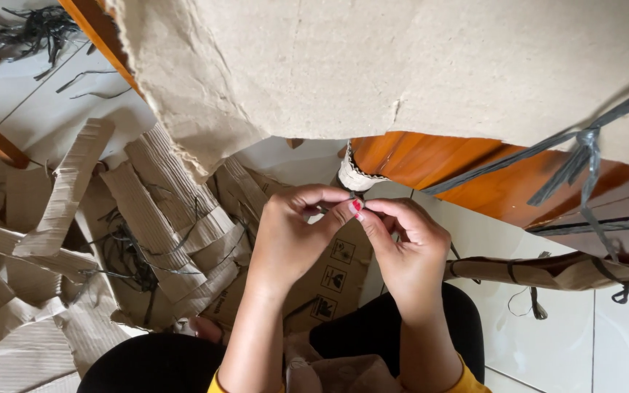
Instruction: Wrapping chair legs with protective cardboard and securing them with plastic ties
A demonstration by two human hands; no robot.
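While two hands meet, left hand (289, 233), right hand (405, 247) fingers pinch one thin dark strap (329, 209).

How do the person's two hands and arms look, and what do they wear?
Both forearms are bare. A yellow sleeve edge shows low on each arm, near the bottom of the picture. The left hand and the right hand wear no gloves, rings or watch. One fingernail between them is painted red.

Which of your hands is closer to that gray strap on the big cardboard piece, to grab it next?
Probably the right hand. It sits on the same side as the gray strap knotted over the cardboard sheet. The left hand is farther away. Both hands are pinched together on something small, too hidden to identify.
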